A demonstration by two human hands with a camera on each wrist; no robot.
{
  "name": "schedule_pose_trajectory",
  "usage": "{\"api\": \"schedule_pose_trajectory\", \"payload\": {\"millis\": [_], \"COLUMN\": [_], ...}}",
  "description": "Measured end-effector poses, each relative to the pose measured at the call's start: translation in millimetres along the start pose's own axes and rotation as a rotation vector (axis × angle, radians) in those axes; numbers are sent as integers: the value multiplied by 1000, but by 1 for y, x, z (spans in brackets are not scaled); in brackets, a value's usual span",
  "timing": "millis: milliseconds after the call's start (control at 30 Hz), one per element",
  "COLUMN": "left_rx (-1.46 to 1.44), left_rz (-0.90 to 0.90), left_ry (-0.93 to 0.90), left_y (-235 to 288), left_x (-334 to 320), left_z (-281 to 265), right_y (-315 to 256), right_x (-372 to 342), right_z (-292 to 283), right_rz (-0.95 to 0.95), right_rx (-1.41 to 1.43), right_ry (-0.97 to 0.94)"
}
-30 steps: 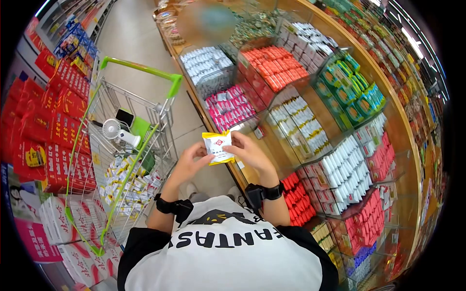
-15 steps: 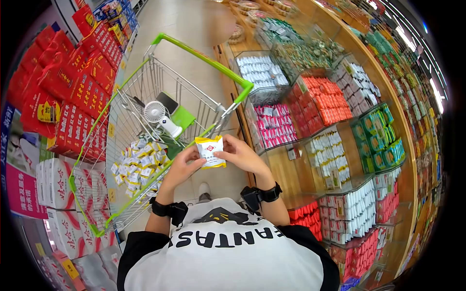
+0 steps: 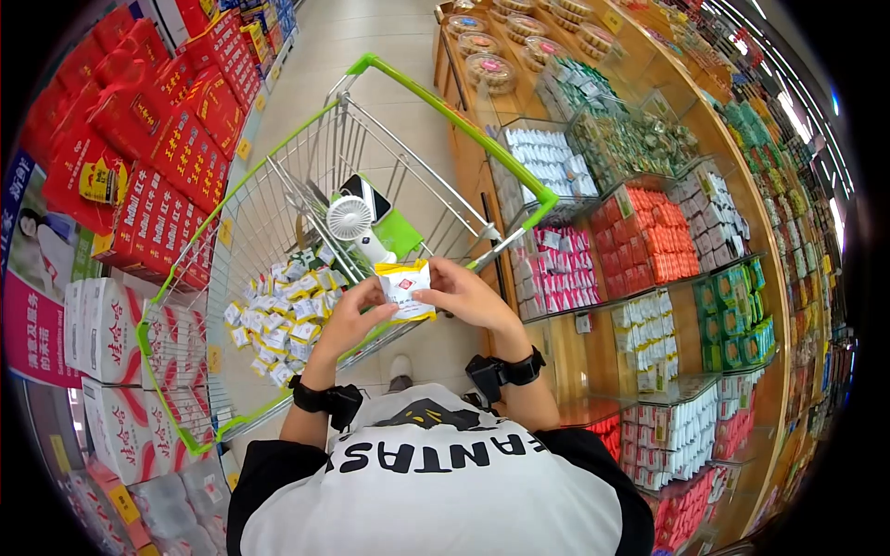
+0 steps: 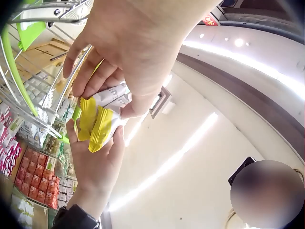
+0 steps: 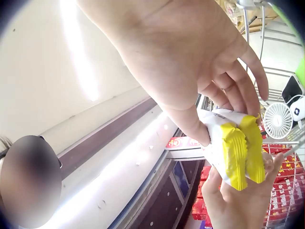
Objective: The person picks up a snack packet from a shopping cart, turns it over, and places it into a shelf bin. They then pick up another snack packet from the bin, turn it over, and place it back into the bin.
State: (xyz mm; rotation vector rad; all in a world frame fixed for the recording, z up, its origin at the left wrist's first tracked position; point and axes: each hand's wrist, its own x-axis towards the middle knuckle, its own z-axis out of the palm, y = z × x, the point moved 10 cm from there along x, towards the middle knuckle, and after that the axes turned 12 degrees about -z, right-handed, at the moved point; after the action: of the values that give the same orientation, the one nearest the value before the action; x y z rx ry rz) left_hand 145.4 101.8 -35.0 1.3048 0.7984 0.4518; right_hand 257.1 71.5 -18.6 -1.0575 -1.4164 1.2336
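Observation:
In front of my chest, two small white-and-yellow snack packets (image 3: pixel 404 289) lie one against the other, with a red diamond mark on the upper one. My left hand (image 3: pixel 356 317) pinches their left side between thumb and fingers. On the right side my right hand (image 3: pixel 471 298) grips them the same way, thumb over the top packet. Both wrist views show the crimped yellow ends (image 4: pixel 101 130) of the pair side by side. A heap of similar packets (image 3: pixel 283 320) lies in the shopping cart (image 3: pixel 417 102) just beyond my left hand.
A white handheld fan (image 3: pixel 350 219), a phone (image 3: pixel 371 196) and a green item (image 3: pixel 400 233) sit in the cart. Wooden shelving with clear bins of wrapped snacks (image 3: pixel 640 236) runs along the right. Stacked red drink boxes (image 3: pixel 153 222) and white cartons (image 3: pixel 116 334) line the left.
The view has turned leftward, so the cart now appears nearer and more central, with the shelves farther right. Both hands keep hold of the packets, now close to the cart's side.

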Motion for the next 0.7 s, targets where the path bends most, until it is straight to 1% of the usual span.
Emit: {"api": "schedule_pose_trajectory", "payload": {"millis": [133,233,300,433,500,600,633,700], "left_rx": [-25,23,13,11,13,-65,-91,-90], "left_rz": [2,-19,27,44,3,2,30,21], "left_ry": [24,60,78,142,171,208,239,284], "left_y": [2,1,3,-2,-5,-9,-11,-16], "left_x": [-10,-16,-20,-31,-39,-51,-55,-66], "left_z": [-26,-45,-56,-79,-89,-100,-105,-114], "right_y": [9,6,-5,-8,3,14,13,13], "right_x": [22,36,45,61,66,73,75,80], "right_z": [22,37,46,67,78,93,99,113], "right_rz": [-1,-34,-52,-92,-30,-52,-55,-25], "right_rx": [-8,-23,-147,-105,-79,-26,-19,-20], "right_ry": [-54,-91,-136,-162,-182,-172,-196,-255]}}
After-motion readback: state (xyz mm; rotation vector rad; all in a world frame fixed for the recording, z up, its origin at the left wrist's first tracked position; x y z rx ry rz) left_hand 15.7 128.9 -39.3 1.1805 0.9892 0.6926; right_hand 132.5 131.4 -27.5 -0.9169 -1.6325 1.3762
